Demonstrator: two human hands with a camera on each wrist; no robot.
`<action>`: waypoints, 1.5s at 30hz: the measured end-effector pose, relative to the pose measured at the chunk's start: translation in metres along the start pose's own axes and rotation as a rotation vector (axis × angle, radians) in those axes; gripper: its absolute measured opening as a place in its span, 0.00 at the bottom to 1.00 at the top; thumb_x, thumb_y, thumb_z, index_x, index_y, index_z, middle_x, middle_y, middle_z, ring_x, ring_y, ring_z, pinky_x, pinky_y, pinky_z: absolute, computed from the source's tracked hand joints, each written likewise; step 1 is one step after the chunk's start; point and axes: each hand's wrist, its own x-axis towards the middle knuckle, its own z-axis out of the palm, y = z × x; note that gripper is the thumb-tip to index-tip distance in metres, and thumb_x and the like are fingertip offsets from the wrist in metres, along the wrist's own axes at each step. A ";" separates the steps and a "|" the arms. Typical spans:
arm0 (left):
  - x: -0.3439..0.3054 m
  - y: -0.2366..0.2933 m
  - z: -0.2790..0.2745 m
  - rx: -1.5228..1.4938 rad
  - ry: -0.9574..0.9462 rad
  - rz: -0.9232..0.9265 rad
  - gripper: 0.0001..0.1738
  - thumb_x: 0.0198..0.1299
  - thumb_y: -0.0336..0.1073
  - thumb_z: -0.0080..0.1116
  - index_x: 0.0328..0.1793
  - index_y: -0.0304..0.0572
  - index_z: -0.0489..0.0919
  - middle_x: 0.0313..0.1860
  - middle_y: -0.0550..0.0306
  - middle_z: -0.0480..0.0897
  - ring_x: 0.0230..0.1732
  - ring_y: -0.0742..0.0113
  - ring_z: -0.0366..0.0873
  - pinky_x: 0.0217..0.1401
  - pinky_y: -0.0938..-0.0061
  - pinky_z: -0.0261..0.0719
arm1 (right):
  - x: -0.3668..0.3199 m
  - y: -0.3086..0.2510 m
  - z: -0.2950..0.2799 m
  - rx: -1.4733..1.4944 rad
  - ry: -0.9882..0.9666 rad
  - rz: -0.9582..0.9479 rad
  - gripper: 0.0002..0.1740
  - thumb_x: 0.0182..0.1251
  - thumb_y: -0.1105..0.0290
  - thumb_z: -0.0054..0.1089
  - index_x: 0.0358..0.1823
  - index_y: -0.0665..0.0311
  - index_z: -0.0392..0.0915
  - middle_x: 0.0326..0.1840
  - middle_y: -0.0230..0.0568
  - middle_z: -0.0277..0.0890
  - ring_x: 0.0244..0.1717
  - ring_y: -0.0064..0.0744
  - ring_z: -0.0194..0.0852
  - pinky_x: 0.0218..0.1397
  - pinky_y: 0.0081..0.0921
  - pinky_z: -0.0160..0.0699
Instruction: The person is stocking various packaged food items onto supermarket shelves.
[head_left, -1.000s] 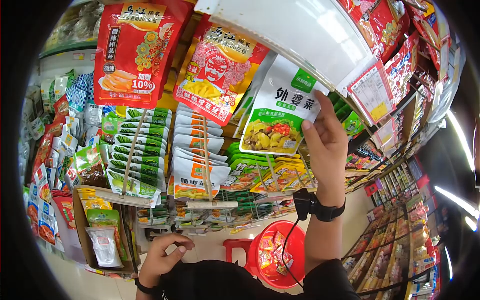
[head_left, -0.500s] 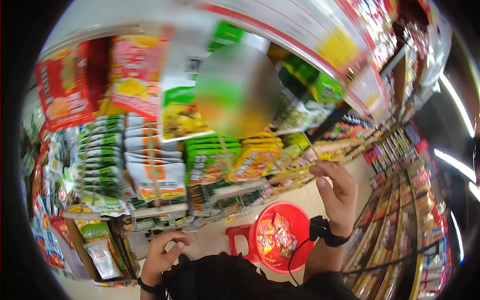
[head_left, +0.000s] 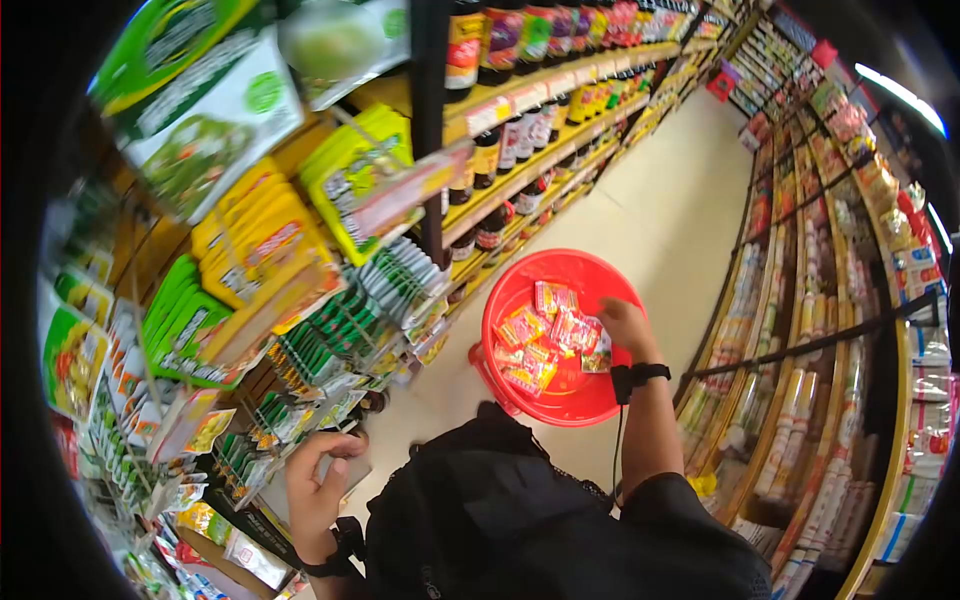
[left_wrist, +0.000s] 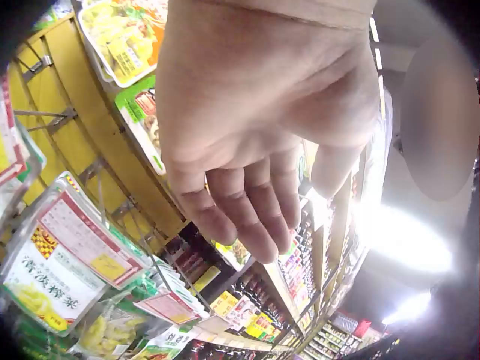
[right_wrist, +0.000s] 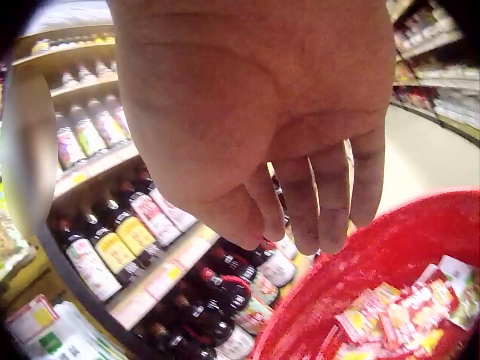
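Observation:
A round red plastic tub (head_left: 510, 275) stands low in the aisle with several red and yellow packets (head_left: 535, 365) inside. Near its right side lies a smaller packet with a dark and green print (head_left: 597, 353). My right hand (head_left: 625, 325) hovers at the tub's right rim. In the right wrist view its fingers (right_wrist: 330, 195) hang down relaxed, holding nothing. My left hand (head_left: 318, 485) is beside the hanging racks at lower left. Its fingers (left_wrist: 255, 210) are loosely bent in the left wrist view, with nothing between them.
Hooks on the left hold yellow pouches (head_left: 250, 240), green pouches (head_left: 185, 320) and large white-green pouches (head_left: 210, 110). Dark bottles (head_left: 500, 45) line shelves beyond them. Another long shelf (head_left: 800, 400) borders the aisle on the right. A carton of packets (head_left: 235, 550) sits at lower left.
My right hand has left the white pouch on the rack and come down to the tub. The head view has turned right and down, bringing the tub nearer the middle.

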 end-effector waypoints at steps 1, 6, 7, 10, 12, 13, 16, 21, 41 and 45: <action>0.006 0.005 0.010 0.034 -0.004 -0.009 0.16 0.66 0.39 0.59 0.50 0.31 0.82 0.43 0.50 0.86 0.45 0.62 0.83 0.53 0.70 0.77 | -0.007 0.025 0.014 0.049 -0.031 0.065 0.20 0.64 0.64 0.64 0.56 0.64 0.83 0.41 0.54 0.85 0.43 0.49 0.85 0.49 0.37 0.82; 0.038 0.025 0.053 0.219 -0.103 -0.061 0.17 0.63 0.39 0.59 0.50 0.31 0.82 0.43 0.48 0.86 0.45 0.59 0.83 0.54 0.67 0.77 | -0.024 0.222 0.128 0.223 -0.287 0.409 0.31 0.68 0.63 0.63 0.71 0.63 0.70 0.40 0.39 0.84 0.37 0.31 0.82 0.37 0.29 0.81; 0.045 0.028 0.061 0.253 -0.121 -0.066 0.17 0.62 0.39 0.59 0.50 0.31 0.82 0.43 0.47 0.86 0.45 0.59 0.83 0.54 0.67 0.77 | -0.035 0.229 0.135 0.312 -0.290 0.507 0.32 0.67 0.63 0.63 0.71 0.64 0.69 0.39 0.38 0.83 0.35 0.29 0.80 0.35 0.28 0.79; 0.060 0.031 0.086 0.300 -0.149 -0.129 0.17 0.62 0.38 0.59 0.50 0.31 0.82 0.43 0.47 0.86 0.46 0.58 0.83 0.55 0.67 0.76 | -0.059 0.236 0.147 0.521 -0.274 0.778 0.36 0.66 0.64 0.64 0.73 0.69 0.63 0.37 0.36 0.81 0.30 0.26 0.77 0.28 0.27 0.76; 0.070 0.033 0.103 0.378 -0.200 -0.160 0.17 0.62 0.38 0.59 0.50 0.31 0.81 0.43 0.47 0.86 0.47 0.58 0.83 0.55 0.67 0.76 | -0.066 0.313 0.205 0.331 -0.095 0.720 0.36 0.66 0.65 0.64 0.73 0.68 0.62 0.35 0.36 0.80 0.28 0.26 0.76 0.27 0.27 0.75; 0.074 0.035 0.109 0.417 -0.228 -0.173 0.17 0.62 0.38 0.59 0.50 0.31 0.81 0.43 0.46 0.86 0.47 0.58 0.83 0.55 0.67 0.76 | -0.075 0.340 0.229 0.233 -0.008 0.688 0.37 0.66 0.65 0.64 0.74 0.67 0.62 0.35 0.36 0.80 0.26 0.25 0.75 0.26 0.27 0.75; 0.088 0.037 0.126 0.481 -0.297 -0.207 0.16 0.62 0.37 0.58 0.50 0.31 0.81 0.43 0.46 0.85 0.48 0.57 0.83 0.56 0.66 0.76 | -0.059 0.315 0.195 0.413 -0.075 0.828 0.44 0.59 0.62 0.65 0.74 0.74 0.58 0.64 0.68 0.73 0.68 0.57 0.71 0.68 0.39 0.72; 0.106 0.042 0.150 0.569 -0.291 -0.285 0.16 0.62 0.36 0.58 0.50 0.30 0.81 0.44 0.45 0.85 0.48 0.56 0.83 0.57 0.65 0.76 | -0.035 0.311 0.177 0.392 0.044 0.800 0.42 0.58 0.67 0.67 0.72 0.72 0.58 0.67 0.64 0.71 0.69 0.58 0.70 0.71 0.41 0.70; 0.124 0.037 0.167 0.615 -0.206 -0.543 0.24 0.67 0.46 0.60 0.55 0.29 0.78 0.48 0.49 0.83 0.53 0.61 0.80 0.62 0.67 0.74 | 0.036 0.371 0.188 0.285 0.011 0.874 0.33 0.57 0.70 0.64 0.64 0.72 0.66 0.61 0.69 0.73 0.65 0.63 0.73 0.68 0.46 0.73; 0.129 0.027 0.176 0.616 -0.237 -0.559 0.24 0.67 0.47 0.60 0.55 0.30 0.78 0.47 0.49 0.83 0.52 0.61 0.80 0.62 0.67 0.74 | 0.049 0.383 0.197 0.306 -0.046 0.949 0.28 0.55 0.70 0.65 0.59 0.72 0.74 0.53 0.59 0.81 0.56 0.53 0.81 0.61 0.41 0.78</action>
